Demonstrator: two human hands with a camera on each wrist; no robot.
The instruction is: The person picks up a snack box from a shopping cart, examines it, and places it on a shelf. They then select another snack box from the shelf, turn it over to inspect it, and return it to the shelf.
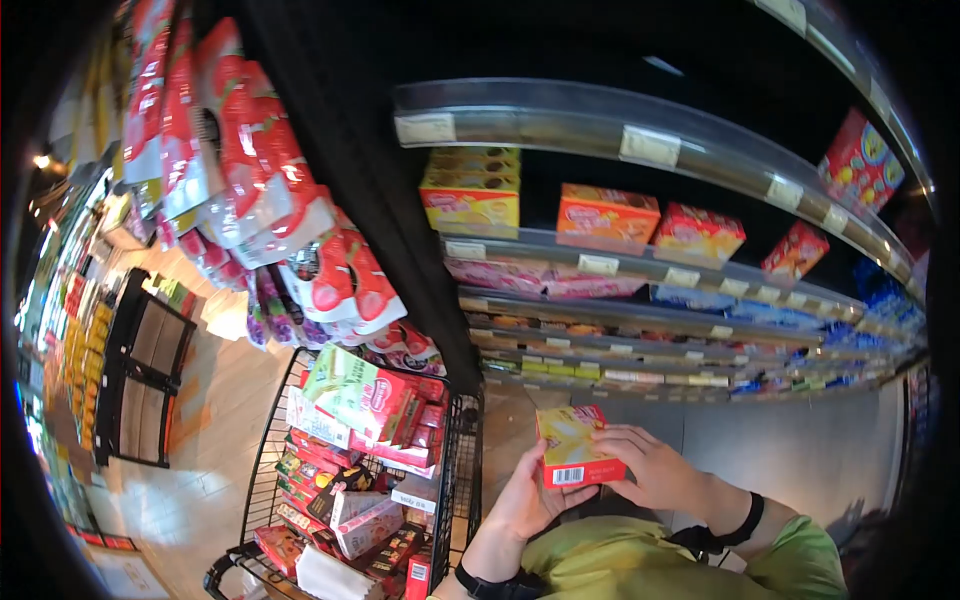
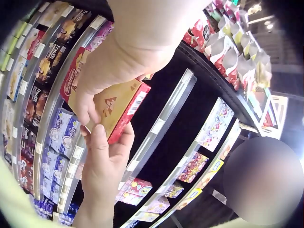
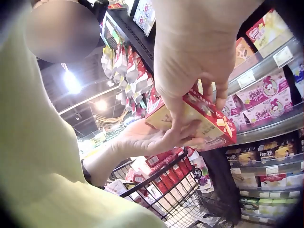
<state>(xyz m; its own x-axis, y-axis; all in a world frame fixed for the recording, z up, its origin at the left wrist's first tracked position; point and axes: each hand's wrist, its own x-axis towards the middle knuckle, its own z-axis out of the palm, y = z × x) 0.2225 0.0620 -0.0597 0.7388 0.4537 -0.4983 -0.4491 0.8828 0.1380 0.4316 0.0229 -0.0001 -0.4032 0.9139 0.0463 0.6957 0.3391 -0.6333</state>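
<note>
A small red and yellow snack box (image 1: 568, 432) is held by both hands in front of the body, its barcode side toward the wearer. My left hand (image 1: 520, 502) grips the left side, with fingers reaching under the lower edge. My right hand (image 1: 652, 472) holds the right side, its fingers lying over the top face. In the left wrist view, the right thumb and fingers pinch the lower end of the box (image 2: 116, 105). From the right wrist view, both hands wrap the box (image 3: 207, 121), and its printed red face shows.
To the left stands a black wire shopping cart (image 1: 464, 440) piled with snack boxes. Shelves ahead carry a yellow box (image 1: 470, 208), an orange box (image 1: 607, 216) and red boxes. Red and white bags (image 1: 240, 150) hang at upper left. A dark display stand (image 1: 140, 375) is beyond.
</note>
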